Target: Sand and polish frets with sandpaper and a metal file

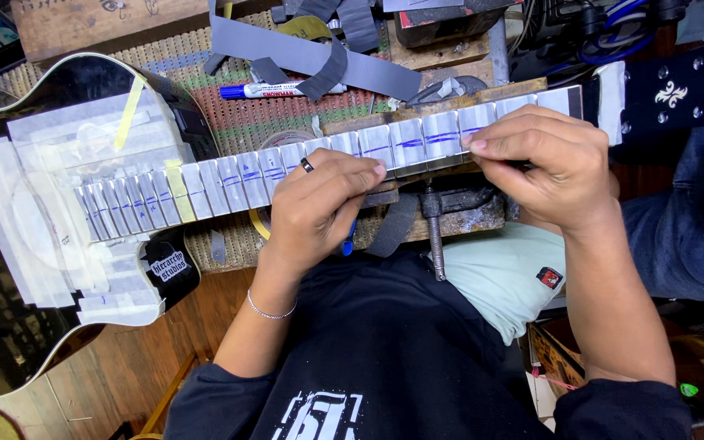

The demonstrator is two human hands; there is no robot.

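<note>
One guitar neck (417,138), taped, gripped by left hand (319,204) and right hand (539,159).

A black guitar (59,90) lies across the desk (246,122), its body at nine o'clock and its headstock (670,94) at two o'clock. White tape strips with blue marks cover the neck (230,183) between the frets. The left hand (315,208), with a ring and a wrist chain, rests on the neck at centre, a blue pen (349,238) under it. The right hand (547,159) pinches the neck's edge towards two o'clock. A blue marker (275,90) lies at twelve o'clock beside grey strips (311,57).
</note>
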